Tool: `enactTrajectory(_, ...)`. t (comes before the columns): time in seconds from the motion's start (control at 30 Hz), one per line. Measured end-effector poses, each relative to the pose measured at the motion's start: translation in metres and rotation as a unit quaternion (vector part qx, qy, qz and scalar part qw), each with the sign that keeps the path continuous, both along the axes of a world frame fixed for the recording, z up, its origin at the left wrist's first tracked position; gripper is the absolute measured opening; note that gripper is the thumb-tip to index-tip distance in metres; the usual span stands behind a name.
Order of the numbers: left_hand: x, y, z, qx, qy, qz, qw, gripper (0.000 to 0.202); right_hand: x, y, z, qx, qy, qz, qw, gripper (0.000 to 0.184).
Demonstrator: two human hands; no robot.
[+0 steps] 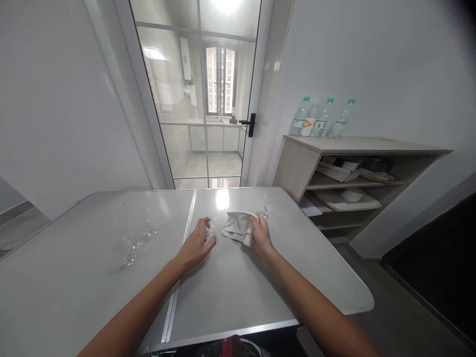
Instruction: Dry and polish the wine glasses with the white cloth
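Note:
My left hand [198,244] is curled with its thumb and fingers round a clear wine glass [212,229], which looks tilted; its outline is faint. A folded white cloth [238,227] is pinched in my right hand [262,235], just right of that glass and above the table [223,292]. Beyond my right hand stands another clear wine glass [267,204], partly hidden by the hand. Several clear stemmed glasses [132,244] are grouped on the left half of the table, hard to tell apart.
A metal seam [190,210] divides the light grey tabletop. At the right stands an open shelf unit [302,161] with plastic bottles [322,119] on top and trays inside. A glass-paned door [223,141] with a black handle [252,125] is behind the table.

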State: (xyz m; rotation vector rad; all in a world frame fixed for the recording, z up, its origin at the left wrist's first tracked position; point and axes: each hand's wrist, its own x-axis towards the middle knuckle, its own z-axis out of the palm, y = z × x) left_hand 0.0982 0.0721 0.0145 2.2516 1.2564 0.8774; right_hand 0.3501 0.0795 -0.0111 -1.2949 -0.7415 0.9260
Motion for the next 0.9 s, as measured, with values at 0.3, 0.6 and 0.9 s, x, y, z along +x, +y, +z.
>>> enactTrajectory(0.3, 0.002, 0.004, -0.012, 0.069, 0.074, -0.021, 0.995, 0.047, -0.012, -0.013, 0.013, 0.123, -0.160, 0.200, 0.959, 0.030)
enactTrajectory(0.6, -0.005, 0.000, -0.010, 0.180, 0.067, -0.057, 0.980, 0.050, -0.004, -0.033, 0.025, 0.185, -0.201, 0.432, 0.860, 0.055)
enactTrajectory(0.9, 0.006, -0.011, 0.001, 0.012, 0.003, -0.094, 0.996, 0.050, 0.003, -0.027, 0.025, 0.213, -0.281, 0.488, 0.798, 0.075)
